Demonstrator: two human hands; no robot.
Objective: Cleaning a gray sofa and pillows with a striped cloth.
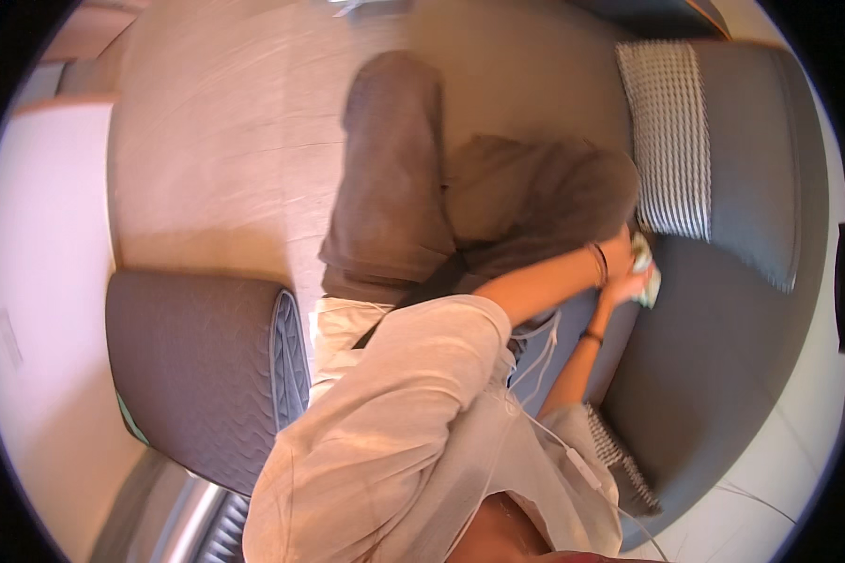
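My left hand (614,255) reaches across to the right, with bands around its wrist. It is closed around a small crumpled whitish-green item (649,287), perhaps a cloth or a wrapper. From below, my right hand (625,287) grips the same item, its wrist also wearing a dark band. The two hands almost touch, and they partly cover what they hold. Both are beside my bent knee in brown trousers (577,183), close against the backrest of a dark grey sofa (704,331).
A grey cushion (750,155) with a woven striped panel leans on the backrest. Another patterned cushion (623,464) lies near my right elbow. White earphone cable (581,468) hangs over my chest. To the left are a folded quilted pad (190,352) and a white panel (49,232).
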